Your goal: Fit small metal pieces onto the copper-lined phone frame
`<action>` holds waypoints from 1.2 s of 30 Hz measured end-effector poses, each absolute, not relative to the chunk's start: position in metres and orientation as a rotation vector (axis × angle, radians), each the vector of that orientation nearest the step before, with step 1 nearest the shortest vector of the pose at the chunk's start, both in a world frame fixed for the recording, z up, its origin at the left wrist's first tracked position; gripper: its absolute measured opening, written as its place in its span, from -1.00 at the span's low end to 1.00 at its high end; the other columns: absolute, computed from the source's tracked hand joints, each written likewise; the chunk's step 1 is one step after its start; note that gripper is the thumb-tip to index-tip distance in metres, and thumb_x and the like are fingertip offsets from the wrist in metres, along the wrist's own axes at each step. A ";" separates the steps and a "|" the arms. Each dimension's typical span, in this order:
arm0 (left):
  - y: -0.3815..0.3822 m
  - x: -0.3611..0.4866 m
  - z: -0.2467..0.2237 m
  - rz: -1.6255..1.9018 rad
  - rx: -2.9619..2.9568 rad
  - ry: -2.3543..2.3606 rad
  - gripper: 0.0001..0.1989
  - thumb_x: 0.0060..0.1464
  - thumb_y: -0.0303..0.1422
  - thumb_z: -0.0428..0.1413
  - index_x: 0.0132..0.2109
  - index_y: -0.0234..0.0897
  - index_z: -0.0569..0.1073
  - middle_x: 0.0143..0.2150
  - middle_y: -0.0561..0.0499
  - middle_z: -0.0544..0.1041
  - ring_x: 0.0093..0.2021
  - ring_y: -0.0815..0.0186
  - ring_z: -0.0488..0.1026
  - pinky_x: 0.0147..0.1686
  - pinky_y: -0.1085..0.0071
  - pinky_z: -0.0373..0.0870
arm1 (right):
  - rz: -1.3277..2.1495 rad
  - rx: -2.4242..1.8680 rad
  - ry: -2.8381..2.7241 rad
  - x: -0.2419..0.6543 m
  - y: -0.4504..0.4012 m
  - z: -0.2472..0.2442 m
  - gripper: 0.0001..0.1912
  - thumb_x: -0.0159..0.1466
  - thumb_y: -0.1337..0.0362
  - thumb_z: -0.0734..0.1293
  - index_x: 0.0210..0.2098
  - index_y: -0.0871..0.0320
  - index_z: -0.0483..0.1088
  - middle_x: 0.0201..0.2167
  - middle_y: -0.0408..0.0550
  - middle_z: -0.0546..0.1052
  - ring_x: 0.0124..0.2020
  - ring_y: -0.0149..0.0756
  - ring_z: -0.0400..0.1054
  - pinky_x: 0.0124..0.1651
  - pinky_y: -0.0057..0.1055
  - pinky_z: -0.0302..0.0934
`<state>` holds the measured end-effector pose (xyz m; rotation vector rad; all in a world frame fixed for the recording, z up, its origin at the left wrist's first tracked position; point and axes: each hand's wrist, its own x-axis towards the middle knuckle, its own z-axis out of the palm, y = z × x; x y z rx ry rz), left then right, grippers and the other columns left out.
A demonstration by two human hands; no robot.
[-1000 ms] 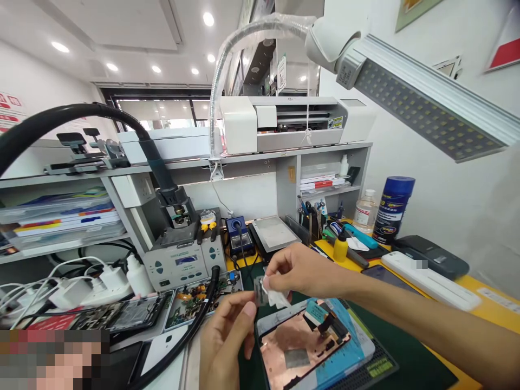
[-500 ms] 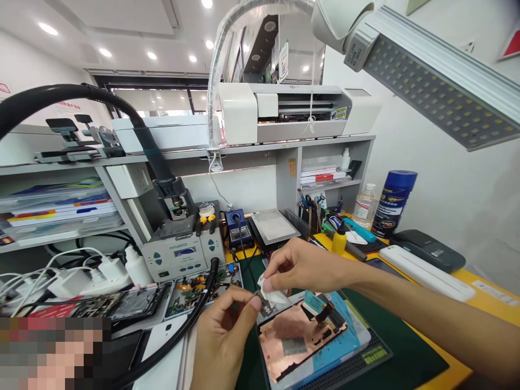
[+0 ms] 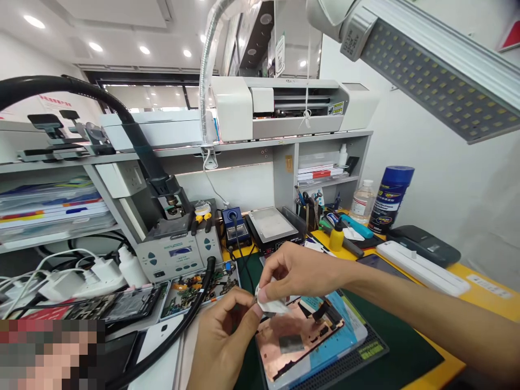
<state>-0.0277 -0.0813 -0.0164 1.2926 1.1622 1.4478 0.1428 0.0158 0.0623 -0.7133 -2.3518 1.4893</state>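
My right hand (image 3: 298, 271) pinches a crumpled white tissue (image 3: 278, 306) between thumb and fingers. Just left of it, my left hand (image 3: 229, 330) is closed in a pinch on a small thin grey piece, mostly hidden by the tissue and fingertips. The tissue touches this piece at the left fingertips. Below both hands lies a phone screen assembly (image 3: 280, 338) with a copper-coloured back, a grey patch and a dark flex cable. It rests on a blue-and-white pad (image 3: 339, 346) above a dark ridged tray (image 3: 365, 355).
A black hose (image 3: 179, 336) curves past my left wrist, near a tray of circuit boards (image 3: 190, 287). A hot-air station (image 3: 179, 254) and soldering iron holder (image 3: 235, 230) stand behind. At right are a yellow bottle (image 3: 337, 238) and a spray can (image 3: 392, 197). An LED lamp (image 3: 442, 81) hangs above.
My right hand has brought the tissue slightly left and against the piece in my left fingertips. The whole view has shifted a little. Both hands keep their pinch.
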 end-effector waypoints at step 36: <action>-0.081 -0.025 -0.019 1.512 1.145 1.119 -0.72 -0.03 -0.18 0.29 -0.52 -0.27 0.50 -0.44 0.04 0.38 -0.37 0.30 0.28 -0.35 0.42 0.19 | 0.903 -0.746 -2.766 0.153 0.004 0.073 -0.85 0.23 0.28 0.28 -0.35 0.22 0.47 -0.49 -0.17 0.45 -0.54 -0.48 0.15 -0.53 -0.56 0.00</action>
